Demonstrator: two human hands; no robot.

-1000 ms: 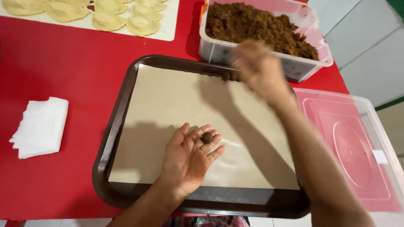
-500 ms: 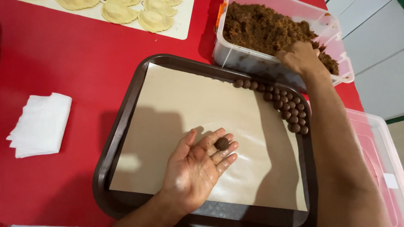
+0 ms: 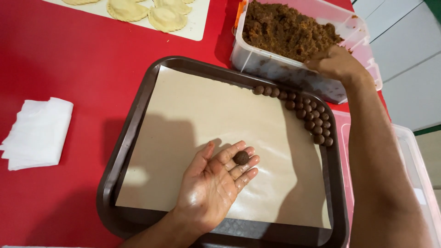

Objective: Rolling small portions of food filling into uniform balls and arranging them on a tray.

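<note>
Left hand point(image 3: 216, 183) open, cradling a brown ball point(image 3: 240, 157); right hand point(image 3: 335, 62) digs into the tub point(image 3: 257, 62) of brown mix, grip unclear

A red table point(image 3: 69, 64) fills the view, with pale tiled floor point(image 3: 404, 64) at its right edge.

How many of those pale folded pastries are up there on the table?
4 pastries, all on the white board at the top edge: one cut off at the left, one in the middle, two at the right. More may lie beyond the frame.
</note>
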